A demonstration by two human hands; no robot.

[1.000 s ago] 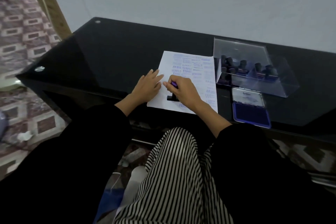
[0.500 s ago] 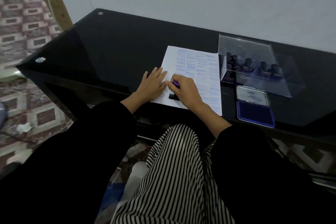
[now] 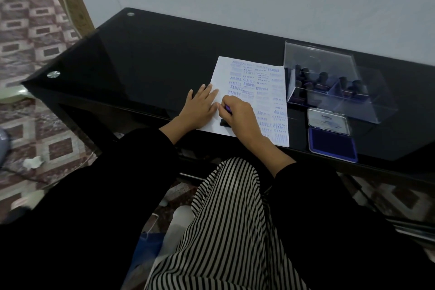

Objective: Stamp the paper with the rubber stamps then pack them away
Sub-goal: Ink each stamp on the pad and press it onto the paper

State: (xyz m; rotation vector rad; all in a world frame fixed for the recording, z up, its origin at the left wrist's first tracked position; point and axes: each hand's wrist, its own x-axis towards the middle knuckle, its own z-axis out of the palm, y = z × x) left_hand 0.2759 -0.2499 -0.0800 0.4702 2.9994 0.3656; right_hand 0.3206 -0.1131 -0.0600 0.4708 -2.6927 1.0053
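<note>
Two hands: the left hand (image 3: 200, 108) lies flat with fingers spread on the paper's (image 3: 221, 70) left edge; the right hand (image 3: 242, 117) curls over a rubber stamp (image 3: 225, 122), its dark base down on the paper.
Grip: the right pinches the stamp's purple handle; the left holds nothing and only pins the paper.
Paper: thin and light, and likely to slide on the glossy surface (image 3: 153, 59), so it wants pinning.
Stamp handling: small, rigid and light; best taken by the handle, with fingers kept off the inked face.
Edges: the paper's front edge sits near the surface's front edge.
Room: the ink pad (image 3: 332, 146) lies open just right of the paper, with the clear box (image 3: 329, 59) of other stamps (image 3: 322, 80) behind it; the surface is bare to the left.
</note>
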